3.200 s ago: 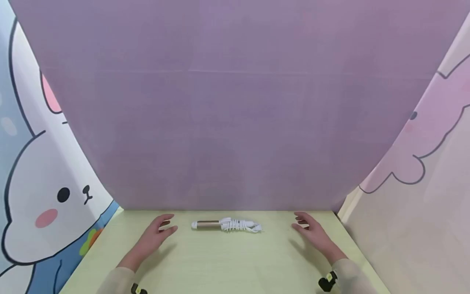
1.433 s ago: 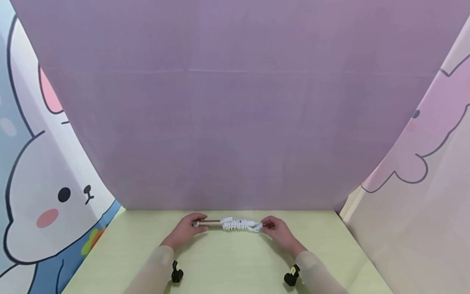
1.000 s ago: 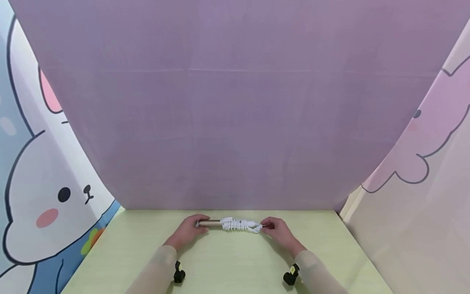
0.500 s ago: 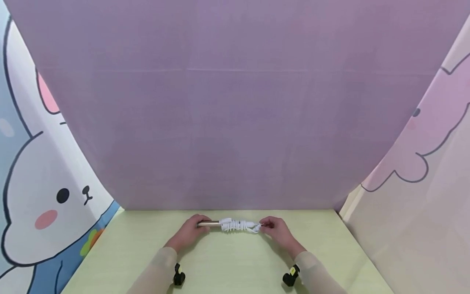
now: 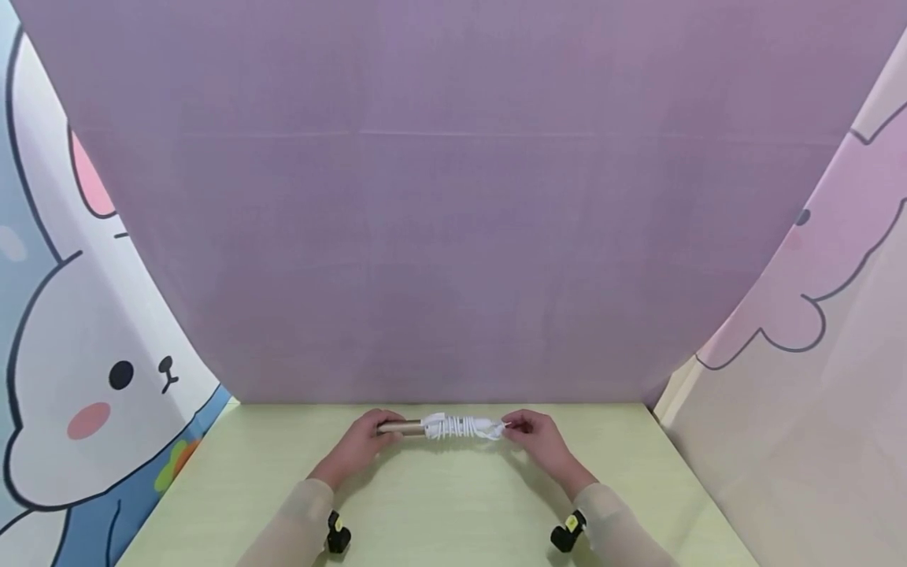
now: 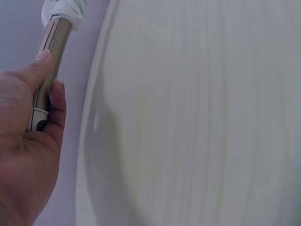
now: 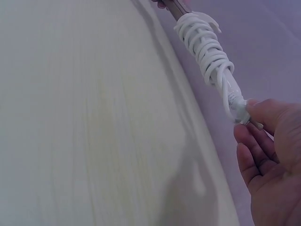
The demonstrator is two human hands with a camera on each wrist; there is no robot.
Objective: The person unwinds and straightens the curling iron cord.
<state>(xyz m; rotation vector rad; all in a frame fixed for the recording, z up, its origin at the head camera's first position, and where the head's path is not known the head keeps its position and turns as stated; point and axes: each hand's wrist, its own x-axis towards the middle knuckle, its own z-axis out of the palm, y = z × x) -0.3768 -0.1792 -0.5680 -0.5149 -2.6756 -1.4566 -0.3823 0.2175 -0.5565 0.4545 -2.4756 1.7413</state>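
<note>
- While the left hand [image 5: 360, 443] curls its fingers around the gold barrel [image 5: 407, 428] of a curling iron, the right hand [image 5: 542, 442] pinches the plug [image 7: 241, 113] at the right end between thumb and fingers.
- Held by these 2 hands, the curling iron [image 5: 453, 427] runs left to right above the far part of the table [image 5: 453, 512].
- White cord [image 7: 205, 49] coils around its handle.
- Beyond the far table edge hangs purple cloth [image 5: 453, 236].

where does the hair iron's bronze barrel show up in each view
Head: bronze barrel low, just left of centre, in the left hand.
Left wrist: upper left, slanting up from the left hand.
Right wrist: a short stretch at the top edge, right of centre.
Shared landmark: the white handle joined to the bronze barrel.
</note>
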